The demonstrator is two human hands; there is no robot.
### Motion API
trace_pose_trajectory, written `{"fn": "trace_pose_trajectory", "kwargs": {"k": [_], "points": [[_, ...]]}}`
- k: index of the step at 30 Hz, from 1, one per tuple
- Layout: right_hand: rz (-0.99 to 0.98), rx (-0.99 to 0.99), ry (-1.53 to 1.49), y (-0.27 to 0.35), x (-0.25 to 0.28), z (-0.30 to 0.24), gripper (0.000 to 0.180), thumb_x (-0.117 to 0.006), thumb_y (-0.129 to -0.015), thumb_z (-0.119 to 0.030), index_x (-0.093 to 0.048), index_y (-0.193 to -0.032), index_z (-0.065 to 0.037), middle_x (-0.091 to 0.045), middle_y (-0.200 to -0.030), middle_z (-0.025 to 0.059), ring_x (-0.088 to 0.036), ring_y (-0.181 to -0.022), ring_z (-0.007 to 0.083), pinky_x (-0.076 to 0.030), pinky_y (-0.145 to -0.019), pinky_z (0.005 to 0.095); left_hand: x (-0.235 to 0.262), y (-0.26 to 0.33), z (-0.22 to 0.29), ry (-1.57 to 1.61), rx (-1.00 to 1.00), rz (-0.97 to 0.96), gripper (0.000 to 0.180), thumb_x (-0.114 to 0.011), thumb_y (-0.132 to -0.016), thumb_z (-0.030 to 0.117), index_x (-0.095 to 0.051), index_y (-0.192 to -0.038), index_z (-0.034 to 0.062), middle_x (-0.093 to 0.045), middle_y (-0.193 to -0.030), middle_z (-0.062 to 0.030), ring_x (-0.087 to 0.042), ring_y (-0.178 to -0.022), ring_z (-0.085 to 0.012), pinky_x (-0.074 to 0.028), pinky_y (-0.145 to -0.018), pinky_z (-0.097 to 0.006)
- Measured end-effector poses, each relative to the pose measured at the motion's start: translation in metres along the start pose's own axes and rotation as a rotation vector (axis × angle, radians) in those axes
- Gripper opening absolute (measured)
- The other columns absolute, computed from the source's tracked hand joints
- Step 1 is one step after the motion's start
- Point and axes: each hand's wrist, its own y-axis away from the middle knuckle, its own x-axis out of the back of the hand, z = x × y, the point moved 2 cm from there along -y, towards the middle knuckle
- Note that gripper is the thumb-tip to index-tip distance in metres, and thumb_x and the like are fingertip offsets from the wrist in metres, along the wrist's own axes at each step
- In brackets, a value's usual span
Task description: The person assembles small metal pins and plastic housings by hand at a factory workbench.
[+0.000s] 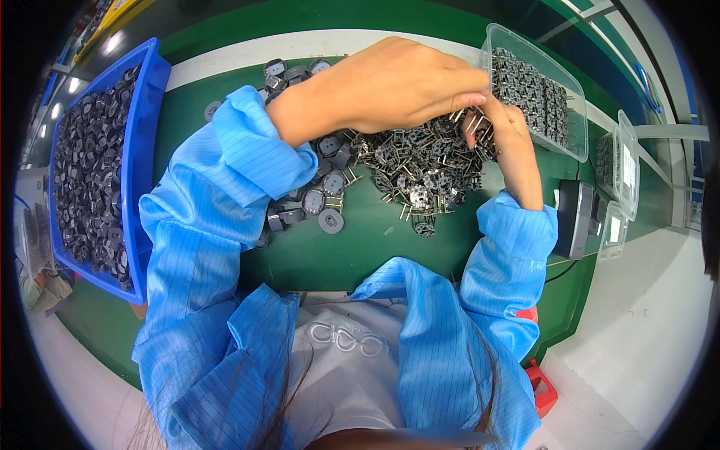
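Observation:
My left hand (397, 84) reaches across to the right over the pile, its fingers pinched together at the tips; what they hold, if anything, is hidden. Its fingertips meet those of my right hand (511, 139), which curls around a small black part with metal pins (481, 124). Below both hands spreads a heap of black parts with metal pins (420, 169). Round grey-black caps (315, 201) lie loosely to the left of that heap, partly beneath my left forearm.
A blue bin (142, 172) full of dark caps stands at the left. At the far right is a clear plastic box (577, 142) with pinned parts packed in rows. A black device (574, 217) with a cable sits near the right edge of the green table (375, 259), close to more clear containers (619, 161).

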Motion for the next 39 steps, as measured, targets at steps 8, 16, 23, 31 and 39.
{"fn": "trace_pose_trajectory", "kwargs": {"k": [8, 16, 23, 31, 39], "points": [[-0.283, 0.017, -0.039, 0.003, -0.001, 0.000, 0.061, -0.037, -0.097, -0.043, -0.060, -0.060, -0.001, -0.056, -0.054, 0.0042, -0.052, -0.059, 0.0098, -0.040, -0.064, 0.0255, 0.011, -0.005, 0.001, 0.202, 0.084, -0.247, 0.024, -0.049, -0.092, 0.022, -0.056, -0.091, -0.0006, -0.057, -0.079, -0.0176, -0.054, -0.075, -0.0378, -0.043, -0.066, -0.043], [-0.358, 0.031, 0.014, 0.006, -0.002, 0.003, 0.059, -0.038, -0.097, -0.041, -0.061, -0.062, 0.000, -0.056, -0.055, 0.0031, -0.051, -0.057, 0.0096, -0.041, -0.060, 0.0253, 0.012, -0.004, 0.001, 0.436, 0.052, -0.393, 0.030, -0.045, -0.095, 0.025, -0.058, -0.099, -0.0019, -0.059, -0.081, -0.0161, -0.056, -0.073, -0.0305, -0.044, -0.067, -0.036], [-0.049, 0.218, -0.101, 0.005, -0.008, 0.002, 0.049, -0.043, -0.097, -0.031, -0.062, -0.070, 0.005, -0.055, -0.053, 0.0030, -0.047, -0.050, 0.0081, -0.035, -0.045, 0.0274, 0.016, -0.007, -0.002, 0.695, 0.236, -0.219, 0.039, -0.046, -0.096, 0.033, -0.048, -0.076, -0.0007, -0.045, -0.062, -0.0031, -0.044, -0.059, -0.0116, -0.035, -0.053, -0.029], [0.389, 0.365, -0.048, 0.002, -0.024, -0.005, 0.051, -0.040, -0.098, -0.031, -0.062, -0.069, 0.005, -0.056, -0.054, 0.0065, -0.049, -0.050, 0.0101, -0.037, -0.048, 0.0281, -0.002, -0.003, 0.008, 0.044, 0.003, -0.002, 0.033, -0.064, -0.083, 0.031, -0.053, -0.089, 0.0005, -0.057, -0.078, -0.0121, -0.058, -0.070, -0.0333, -0.046, -0.060, -0.041], [0.098, 0.194, -0.059, 0.003, -0.020, -0.005, 0.057, -0.036, -0.099, -0.035, -0.063, -0.067, 0.003, -0.059, -0.056, 0.0068, -0.052, -0.053, 0.0107, -0.038, -0.051, 0.0272, 0.001, -0.001, 0.010, -0.027, 0.004, -0.142, 0.017, -0.056, -0.089, 0.020, -0.062, -0.087, 0.0036, -0.064, -0.075, -0.0082, -0.060, -0.064, -0.0314, -0.047, -0.055, -0.039]]}}
